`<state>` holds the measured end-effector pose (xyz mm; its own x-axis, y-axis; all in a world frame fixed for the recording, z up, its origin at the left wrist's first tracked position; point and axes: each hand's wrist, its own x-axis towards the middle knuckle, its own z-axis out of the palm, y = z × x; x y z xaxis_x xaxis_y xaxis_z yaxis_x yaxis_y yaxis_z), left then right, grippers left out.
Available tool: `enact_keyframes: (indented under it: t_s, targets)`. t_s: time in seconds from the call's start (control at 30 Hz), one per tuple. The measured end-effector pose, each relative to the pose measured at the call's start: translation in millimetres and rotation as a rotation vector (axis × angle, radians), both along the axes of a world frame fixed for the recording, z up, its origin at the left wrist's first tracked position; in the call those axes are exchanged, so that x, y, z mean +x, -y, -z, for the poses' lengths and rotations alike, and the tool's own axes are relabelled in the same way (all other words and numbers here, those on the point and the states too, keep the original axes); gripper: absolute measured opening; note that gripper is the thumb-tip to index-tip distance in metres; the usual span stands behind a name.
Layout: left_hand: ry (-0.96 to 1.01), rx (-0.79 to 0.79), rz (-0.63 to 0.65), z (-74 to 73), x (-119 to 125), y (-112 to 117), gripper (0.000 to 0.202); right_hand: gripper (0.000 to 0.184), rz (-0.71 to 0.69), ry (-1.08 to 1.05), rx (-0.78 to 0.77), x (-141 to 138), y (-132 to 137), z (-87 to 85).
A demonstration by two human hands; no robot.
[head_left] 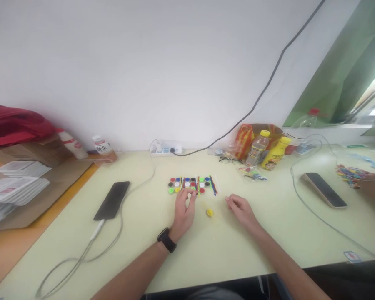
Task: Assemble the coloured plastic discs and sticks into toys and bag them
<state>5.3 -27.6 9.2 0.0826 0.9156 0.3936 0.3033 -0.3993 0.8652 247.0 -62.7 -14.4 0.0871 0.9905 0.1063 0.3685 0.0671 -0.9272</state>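
Small coloured discs (172, 184) lie in rows in front of me, with thin coloured strips (213, 185) between and beside the groups. My left hand (184, 210), with a black watch on its wrist, bends over the nearest row. Its thumb and fingertips come together there, covering some discs; what they hold, if anything, is hidden. To the right, my right hand (241, 211) is closed in a pinch just above the table, and anything between its fingertips is too small to make out. Between both hands sits a small round yellow piece (209, 213) with a raised middle.
A black phone (111, 201) on a charging cable lies left. Rear right stand a clear bottle (258, 146), a yellow bottle (276, 153) and glasses (230, 160). Another device (325, 190) and a person's arm (373, 189) beside colourful pieces (348, 175) are far right.
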Motion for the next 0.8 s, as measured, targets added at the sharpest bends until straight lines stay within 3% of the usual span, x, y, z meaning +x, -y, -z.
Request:
enact_keyframes:
  t_s: [0.2, 0.33, 0.43, 0.53, 0.67, 0.8]
  targets:
    - [-0.073, 0.149, 0.010, -2.9, -1.5, -2.0, 0.020, 0.048, -0.009, -0.003, -0.013, 3.3, -3.4, 5.8]
    - [-0.124, 0.236, -0.063, -2.9, -9.8, -15.7, 0.019, 0.043, -0.035, -0.043, -0.063, 10.7, -14.0, 6.2]
    - [-0.193, 0.267, -0.101, 1.0, -15.9, -25.0, 0.018, 0.041, 0.027, -0.067, -0.033, 18.8, -30.0, 9.1]
    - [-0.298, 0.317, -0.046, 6.1, -16.7, -28.9, 0.014, 0.038, 0.097, -0.027, 0.035, 26.2, -48.5, 13.8]
    - [-0.421, 0.354, 0.064, 11.6, -11.9, -29.3, 0.016, 0.033, 0.085, 0.105, 0.129, 30.5, -68.3, 19.2]
    - [-0.429, 0.344, 0.032, 14.7, -11.9, -33.6, 0.015, 0.029, 0.117, 0.168, 0.169, 29.9, -83.0, 21.1]
